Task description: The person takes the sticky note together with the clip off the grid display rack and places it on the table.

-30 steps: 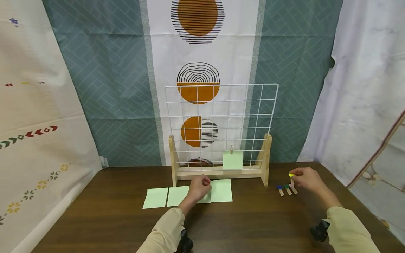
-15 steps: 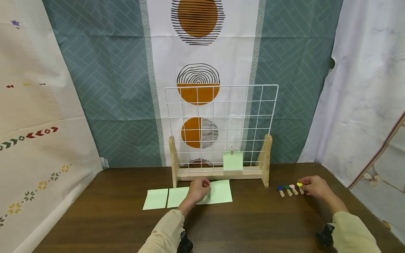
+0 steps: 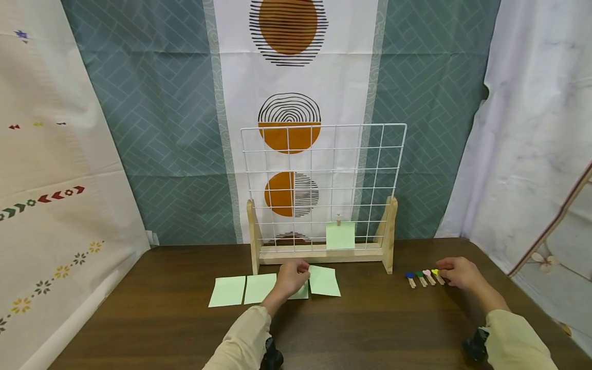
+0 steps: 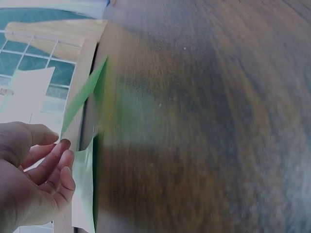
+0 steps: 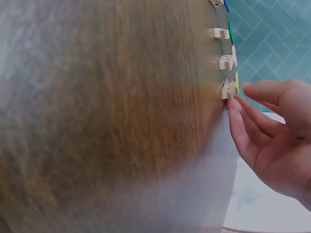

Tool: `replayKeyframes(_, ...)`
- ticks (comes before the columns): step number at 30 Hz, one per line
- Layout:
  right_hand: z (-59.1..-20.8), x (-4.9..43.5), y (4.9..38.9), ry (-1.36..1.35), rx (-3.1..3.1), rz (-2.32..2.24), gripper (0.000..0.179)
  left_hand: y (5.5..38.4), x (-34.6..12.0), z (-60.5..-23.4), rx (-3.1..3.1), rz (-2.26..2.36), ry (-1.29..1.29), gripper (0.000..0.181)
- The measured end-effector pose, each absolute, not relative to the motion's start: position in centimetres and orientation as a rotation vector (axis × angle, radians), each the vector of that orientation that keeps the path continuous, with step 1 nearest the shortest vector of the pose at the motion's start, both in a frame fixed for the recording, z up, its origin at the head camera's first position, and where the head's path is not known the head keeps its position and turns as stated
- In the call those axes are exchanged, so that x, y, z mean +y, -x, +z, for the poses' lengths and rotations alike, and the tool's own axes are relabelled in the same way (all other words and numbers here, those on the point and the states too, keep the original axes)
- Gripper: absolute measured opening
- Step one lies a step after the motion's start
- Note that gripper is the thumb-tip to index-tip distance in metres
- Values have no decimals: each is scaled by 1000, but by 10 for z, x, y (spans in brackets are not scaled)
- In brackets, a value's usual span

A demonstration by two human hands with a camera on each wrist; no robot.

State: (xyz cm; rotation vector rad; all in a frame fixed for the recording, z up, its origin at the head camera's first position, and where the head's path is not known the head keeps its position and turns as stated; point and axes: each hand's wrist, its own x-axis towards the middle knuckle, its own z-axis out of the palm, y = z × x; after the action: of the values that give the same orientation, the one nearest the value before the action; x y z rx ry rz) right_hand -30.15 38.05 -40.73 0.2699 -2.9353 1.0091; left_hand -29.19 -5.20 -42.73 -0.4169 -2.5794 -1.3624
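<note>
My left hand (image 3: 290,277) pinches the left edge of a pale green paper sheet (image 3: 325,282) between thumb and fingertips. In the left wrist view this held sheet (image 4: 83,99) is tilted up off the table. Another sheet (image 3: 302,292) lies partly hidden behind that hand, and two more lie flat to its left. My right hand (image 3: 460,273) is beside a mini clothespin with a yellow heart (image 3: 436,272), the rightmost of several in a row. In the right wrist view, its thumb and fingers are spread slightly apart next to the yellow-heart clothespin (image 5: 227,90).
A white wire grid (image 3: 324,169) stands in a wooden base (image 3: 319,253) behind the sheets. One green sheet (image 3: 340,236) hangs clipped low on it. Mini clothespins with blue (image 3: 409,276), green (image 3: 419,274) and pink (image 3: 427,273) tops lie on the brown table (image 3: 370,324).
The right hand has brought the yellow-heart clothespin down to the row's right end and let go. The left-held sheet has swung, its near end shifting slightly right and apart from the neighbouring sheet.
</note>
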Motion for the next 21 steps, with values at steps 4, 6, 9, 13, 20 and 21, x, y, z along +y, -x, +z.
replayKeyframes(4,-407,381,301,-259,-2935,1005,28,292,-53,-427,-2571,-1382,429,25)
replayKeyframes(6,-407,381,302,-262,-2941,987,28,291,-54,-426,-2570,-1398,433,29)
replayKeyframes(9,-407,380,302,-270,-2955,940,29,290,-56,-425,-2571,-1391,448,31)
replayKeyframes(13,-405,378,303,-313,-2952,813,30,289,-61,-423,-2584,-1379,463,31)
replayKeyframes(20,-396,364,302,-311,-2832,692,40,287,-75,-416,-2593,-1396,430,36)
replayKeyframes(21,-393,361,301,-299,-2814,709,44,287,-76,-413,-2590,-1410,417,37)
